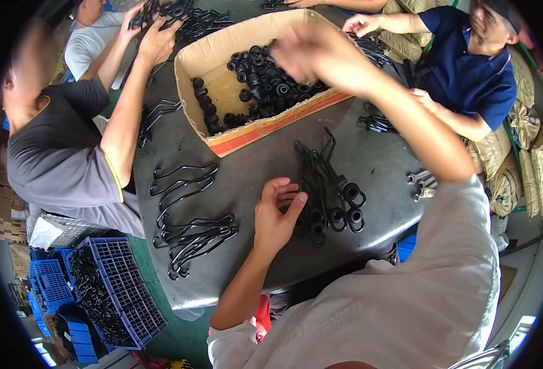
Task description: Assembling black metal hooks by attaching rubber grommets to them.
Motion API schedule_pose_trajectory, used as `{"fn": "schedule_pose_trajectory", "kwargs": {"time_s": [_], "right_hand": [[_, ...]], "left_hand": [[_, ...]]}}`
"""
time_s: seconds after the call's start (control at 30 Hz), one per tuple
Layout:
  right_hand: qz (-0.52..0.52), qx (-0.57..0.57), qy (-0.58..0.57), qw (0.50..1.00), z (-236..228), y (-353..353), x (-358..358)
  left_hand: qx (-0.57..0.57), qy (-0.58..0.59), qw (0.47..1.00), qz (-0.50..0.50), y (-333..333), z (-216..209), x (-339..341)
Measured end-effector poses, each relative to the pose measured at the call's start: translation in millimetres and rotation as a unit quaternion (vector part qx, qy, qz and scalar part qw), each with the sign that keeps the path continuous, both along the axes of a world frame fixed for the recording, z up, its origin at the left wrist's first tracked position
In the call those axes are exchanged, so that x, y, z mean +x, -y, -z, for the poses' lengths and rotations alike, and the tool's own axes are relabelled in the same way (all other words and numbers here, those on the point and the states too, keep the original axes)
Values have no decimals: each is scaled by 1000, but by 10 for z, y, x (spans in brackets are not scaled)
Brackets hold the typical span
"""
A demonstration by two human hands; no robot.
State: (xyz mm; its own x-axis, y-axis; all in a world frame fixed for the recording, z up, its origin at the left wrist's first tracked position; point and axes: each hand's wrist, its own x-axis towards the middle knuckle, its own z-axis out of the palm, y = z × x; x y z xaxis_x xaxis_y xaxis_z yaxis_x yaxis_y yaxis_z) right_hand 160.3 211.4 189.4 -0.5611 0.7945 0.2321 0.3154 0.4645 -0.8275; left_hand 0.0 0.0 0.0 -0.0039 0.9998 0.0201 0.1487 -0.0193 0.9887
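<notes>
My left hand (276,216) hovers over the table beside a group of bent black metal rods (311,166). Its fingers are loosely curved, the thumb stands apart from them, and I see nothing held. Black rubber bushings (337,215) sit on the near ends of these rods, close to my left fingertips. My right arm reaches far across the table, and my right hand (321,55) is over an open cardboard box (247,136). Motion smears that hand, so its fingers and anything in them cannot be made out. Loose black bushings (265,80) lie heaped in the box.
More bent black rods (194,230) lie at the left of the dark table (247,172). Wrenches (422,184) are near its right edge. Co-workers (68,141) handle parts on the left, far side and right (462,67). Blue crates (124,289) stand on the floor at left.
</notes>
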Motion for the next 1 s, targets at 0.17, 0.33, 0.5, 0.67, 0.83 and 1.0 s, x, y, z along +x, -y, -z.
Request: {"fn": "schedule_pose_trajectory", "kwargs": {"time_s": [0.17, 0.33, 0.5, 0.67, 0.83, 1.0], "right_hand": [[85, -67, 168, 980, 1011, 917, 853], [119, -205, 26, 971, 1477, 954, 774], [131, -265, -52, 954, 1612, 900, 718], [125, -342, -121, 924, 1302, 973, 856], [123, -293, -119, 941, 1210, 1074, 1238], [227, 34, 34, 973, 910, 1252, 1372]], "left_hand": [[-82, 30, 995, 56, -76, -189, 267], [-191, 170, 967, 16, -185, -268, 434], [-271, 166, 942, 107, -267, -441, 439], [-278, 175, 940, 91, -240, -348, 391], [-279, 172, 943, 55, -207, -384, 338], [-299, 213, 928, 59, -223, -381, 343]]}}
